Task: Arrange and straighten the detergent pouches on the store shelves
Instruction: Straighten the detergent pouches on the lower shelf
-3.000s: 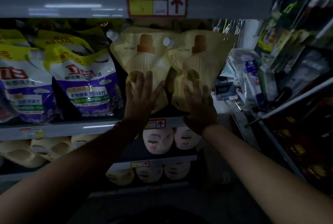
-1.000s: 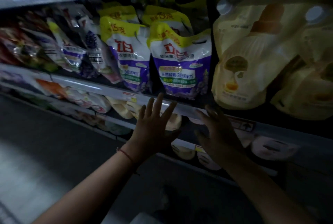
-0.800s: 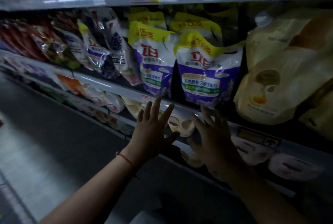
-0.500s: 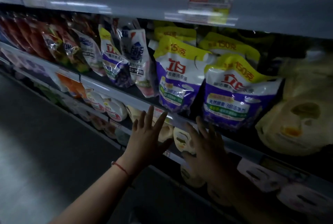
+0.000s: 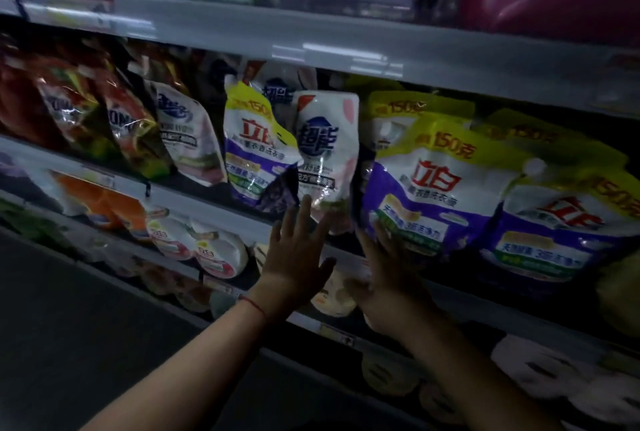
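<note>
Detergent pouches stand in a row on the middle shelf point(image 5: 214, 196). A white and pink pouch point(image 5: 325, 153) leans against a tilted purple and yellow pouch point(image 5: 256, 157). To their right stand two larger purple and yellow pouches, one point(image 5: 433, 188) in the middle and another point(image 5: 561, 226) at the right edge. My left hand point(image 5: 298, 257) is flat with fingers spread, its fingertips at the bottom of the white and pink pouch. My right hand point(image 5: 388, 278) is also flat, with its fingers against the lower left of the middle purple pouch. Neither hand grips anything.
Red and green pouches point(image 5: 93, 122) fill the shelf's left part beside a white pouch point(image 5: 187, 143). The top shelf point(image 5: 311, 39) carries green, purple and pink packs. Lower shelves hold round white and orange packs point(image 5: 194, 243). A dark aisle floor point(image 5: 69, 344) lies at lower left.
The view has swung left along the shelf, away from the cream pouches. Both hands have risen from the shelf edge to the pouch bottoms, still flat and spread.
</note>
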`<state>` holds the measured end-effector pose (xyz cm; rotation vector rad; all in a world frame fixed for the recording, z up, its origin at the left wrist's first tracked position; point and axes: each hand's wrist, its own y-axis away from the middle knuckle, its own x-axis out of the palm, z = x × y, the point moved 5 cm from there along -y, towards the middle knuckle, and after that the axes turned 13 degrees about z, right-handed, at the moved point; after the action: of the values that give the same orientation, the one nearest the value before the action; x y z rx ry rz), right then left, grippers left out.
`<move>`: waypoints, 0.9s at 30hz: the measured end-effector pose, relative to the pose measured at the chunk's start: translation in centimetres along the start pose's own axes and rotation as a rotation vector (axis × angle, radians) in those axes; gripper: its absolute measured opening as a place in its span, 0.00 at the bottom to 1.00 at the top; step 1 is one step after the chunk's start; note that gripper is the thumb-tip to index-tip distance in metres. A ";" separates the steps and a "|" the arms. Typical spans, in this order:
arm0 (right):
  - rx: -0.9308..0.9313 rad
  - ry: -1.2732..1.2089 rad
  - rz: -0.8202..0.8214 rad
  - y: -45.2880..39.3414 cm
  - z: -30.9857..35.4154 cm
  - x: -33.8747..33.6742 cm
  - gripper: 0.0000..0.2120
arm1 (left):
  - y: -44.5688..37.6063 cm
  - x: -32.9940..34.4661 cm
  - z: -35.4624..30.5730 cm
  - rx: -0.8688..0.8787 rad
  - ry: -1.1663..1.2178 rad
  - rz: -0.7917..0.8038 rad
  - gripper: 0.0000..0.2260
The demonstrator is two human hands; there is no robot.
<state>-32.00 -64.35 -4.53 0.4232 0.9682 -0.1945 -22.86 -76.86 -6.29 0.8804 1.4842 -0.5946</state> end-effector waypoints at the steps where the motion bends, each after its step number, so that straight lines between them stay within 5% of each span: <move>1: -0.011 -0.083 -0.027 -1.0 0.6 0.0 0.40 | -0.2 -0.3 0.9 0.010 0.007 -0.003 0.37; 9: -0.021 -0.860 -0.372 -8.5 3.7 -1.3 0.34 | -0.8 -2.4 5.3 0.007 0.040 -0.061 0.37; 17: 0.221 -0.846 -0.480 -12.4 2.4 -3.0 0.24 | 0.1 -1.2 5.8 -0.067 0.115 -0.004 0.38; 21: 0.185 -0.900 -0.439 -11.0 3.1 -3.2 0.13 | 0.5 -0.3 5.4 -0.100 0.160 0.004 0.38; 27: 0.093 -0.983 -0.414 -8.1 3.5 -5.0 0.08 | 1.8 1.3 5.3 -0.112 0.371 -0.004 0.34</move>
<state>-34.99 -73.33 -0.75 0.1580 0.0615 -0.7461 -18.23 -79.87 -7.99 0.9347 1.8340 -0.3575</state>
